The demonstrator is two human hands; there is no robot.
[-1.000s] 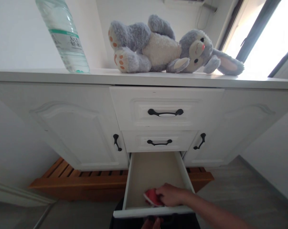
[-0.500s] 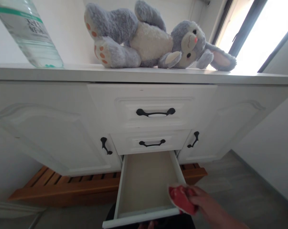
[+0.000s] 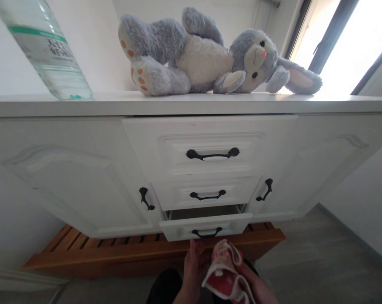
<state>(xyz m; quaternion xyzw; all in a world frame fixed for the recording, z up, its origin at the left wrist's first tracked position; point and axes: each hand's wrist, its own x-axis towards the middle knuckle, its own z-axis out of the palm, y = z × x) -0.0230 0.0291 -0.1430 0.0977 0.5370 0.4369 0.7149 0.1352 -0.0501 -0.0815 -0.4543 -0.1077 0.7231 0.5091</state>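
The bottom drawer [image 3: 184,230] of a white cabinet stands partly out, with a narrow gap above its front. Just below its black handle [image 3: 206,233] is my left hand [image 3: 192,270], fingers extended and holding nothing; whether its fingertips touch the drawer front is hard to tell. To its right, my right hand [image 3: 257,285] grips a crumpled red and white cloth [image 3: 224,270], which hangs in front of the drawer and covers most of that hand's fingers.
A grey plush rabbit [image 3: 206,59] lies on the white cabinet top [image 3: 184,107], with a clear bottle [image 3: 56,63] at left. Closed drawers and side doors with black handles surround the drawer. A slatted wooden bench [image 3: 92,257] sits beneath; my knees are below.
The bottom drawer has slid most of the way in. My right hand has carried the cloth from the drawer's right rim down to its front, and my left hand has come into fuller view.
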